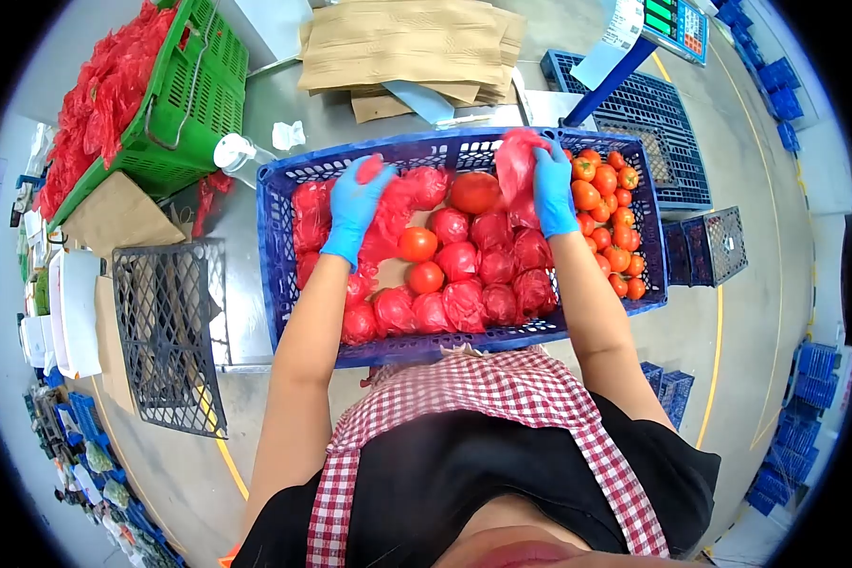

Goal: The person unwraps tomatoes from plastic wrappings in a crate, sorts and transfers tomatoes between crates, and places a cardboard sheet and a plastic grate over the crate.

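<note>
A long blue crate (pixel 417 358) holds tomatoes, many wrapped in red plastic bags (pixel 464 305). Bare tomatoes (pixel 625 237) fill its right end, and a few unwrapped ones (pixel 417 244) sit near the middle. My left hand (pixel 355 204), in a blue glove, is over the left part of the crate with its fingers curled round a red piece, beside loose red film. My right hand (pixel 554 185), also gloved, grips a red plastic bag (pixel 518 175) near the crate's far edge; whether a tomato is inside is unclear.
A green crate (pixel 199 90) heaped with red bags (pixel 104 104) stands at the upper left. Brown cardboard sheets (pixel 407 47) lie beyond the blue crate. A white-capped bottle (pixel 237 153) stands by its left corner, a scale (pixel 677 28) at the upper right. A black crate (pixel 170 331) is left.
</note>
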The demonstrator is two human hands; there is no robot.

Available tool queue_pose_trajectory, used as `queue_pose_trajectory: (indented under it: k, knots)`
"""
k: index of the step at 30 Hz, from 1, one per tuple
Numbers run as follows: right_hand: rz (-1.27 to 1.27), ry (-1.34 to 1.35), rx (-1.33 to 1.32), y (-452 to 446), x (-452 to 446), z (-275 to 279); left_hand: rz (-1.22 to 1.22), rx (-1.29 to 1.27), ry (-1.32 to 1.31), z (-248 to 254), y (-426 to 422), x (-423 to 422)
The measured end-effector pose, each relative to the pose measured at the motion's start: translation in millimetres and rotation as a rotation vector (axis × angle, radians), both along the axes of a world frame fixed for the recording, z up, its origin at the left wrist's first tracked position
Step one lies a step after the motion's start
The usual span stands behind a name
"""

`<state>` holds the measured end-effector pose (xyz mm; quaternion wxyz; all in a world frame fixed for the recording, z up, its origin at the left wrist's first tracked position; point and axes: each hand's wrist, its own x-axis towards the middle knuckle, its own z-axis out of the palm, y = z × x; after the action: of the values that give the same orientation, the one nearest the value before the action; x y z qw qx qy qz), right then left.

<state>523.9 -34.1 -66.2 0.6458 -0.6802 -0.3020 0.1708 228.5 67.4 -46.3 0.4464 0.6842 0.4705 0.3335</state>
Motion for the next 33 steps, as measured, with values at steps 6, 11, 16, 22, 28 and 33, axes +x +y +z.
queue_pose_trajectory:
  k: [6, 11, 16, 22, 28, 33]
  knots:
    - [0.656, -0.950, -0.892, -12.8, -57.8, 25.9, -0.404, 0.462, 0.899, -20.9, -22.9, 62.0]
    - [0.640, -0.839, -0.875, 1.4, -59.5, 22.0, -0.373, 0.477, 0.972, -29.8, -33.9, 71.7]
    - [0.780, 0.685, -0.376, -23.0, -41.4, 79.4, -0.470, 0.446, 0.881, -22.0, -26.7, 55.3]
    - [0.463, 1.130, 0.020, -134.9, 14.4, 141.2, -0.588, 0.376, 0.984, -17.7, -19.0, 52.5]
    - [-0.092, 1.077, 0.012, -237.5, 97.9, 66.9, -0.684, 0.394, 1.025, -2.2, -34.7, 70.5]
    - [-0.404, 1.167, 0.009, -313.9, 160.3, -74.1, -0.556, 0.260, 1.034, -7.7, -30.4, 77.6]
